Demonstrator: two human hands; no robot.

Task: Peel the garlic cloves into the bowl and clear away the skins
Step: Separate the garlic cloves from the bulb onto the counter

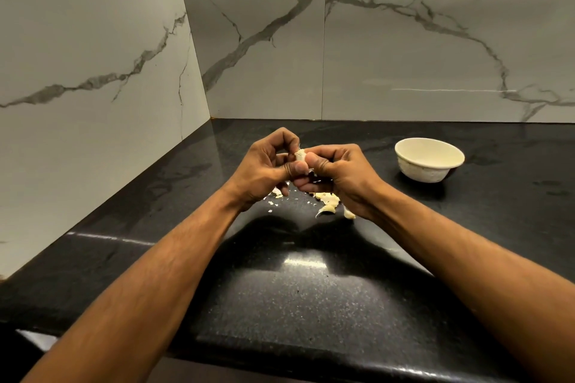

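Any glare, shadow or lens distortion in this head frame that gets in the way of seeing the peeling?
Head view: warm, dim light; glare patch on the counter near the forearms and streaks on the wall tiles; arm shadows darken the counter below the hands; wide-angle bends the wall lines; the clove pinched between left hand and right hand stays sharp; bowl clear.

Both forearms are bare to the frame edge, with no sleeves, and the left hand (264,165) and right hand (339,174) are ungloved.

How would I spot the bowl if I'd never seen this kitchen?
Find the black countertop under the marble-veined wall. Right of both hands, near the wall, stands the cream bowl, round and upright; the other pale things are small garlic scraps lying below the hands.
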